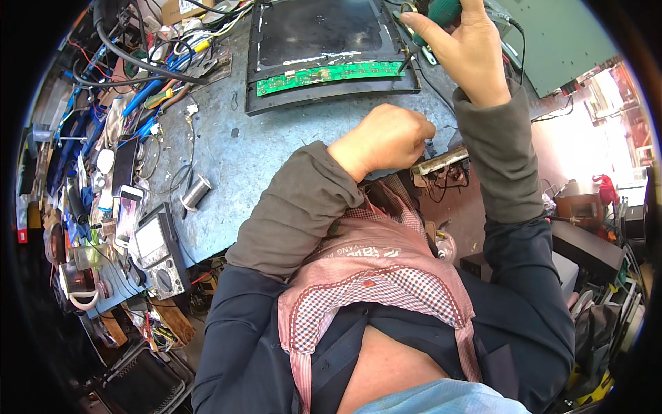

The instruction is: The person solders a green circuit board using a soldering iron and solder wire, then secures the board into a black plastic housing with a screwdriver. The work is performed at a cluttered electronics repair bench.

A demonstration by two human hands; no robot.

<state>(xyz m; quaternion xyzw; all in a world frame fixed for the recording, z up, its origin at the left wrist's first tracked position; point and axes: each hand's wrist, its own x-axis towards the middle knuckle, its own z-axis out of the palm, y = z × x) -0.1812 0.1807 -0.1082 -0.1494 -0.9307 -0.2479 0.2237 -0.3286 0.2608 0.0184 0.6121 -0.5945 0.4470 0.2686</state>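
My left hand (387,138) is curled closed over the front edge of the blue bench (276,138). Whatever its fingertips grip is hidden; a small dark piece (429,148) shows just below them. Farther up at the right, my right hand (472,58) is raised with the thumb stretched out, its fingers partly cut off by the frame's top edge. Between thumb and fingers shows a dark green rounded thing (443,10), its kind unclear. Left of that hand lies a black panel (321,34) with a long green circuit board (331,74) along its near edge.
Solder spool (196,192), white phone (129,215) and multimeter (165,276) lie on the bench's left side. Tools and cables (148,90) crowd the far left. A wired strip (440,163) juts at the front edge. A green panel (562,41) stands at far right.
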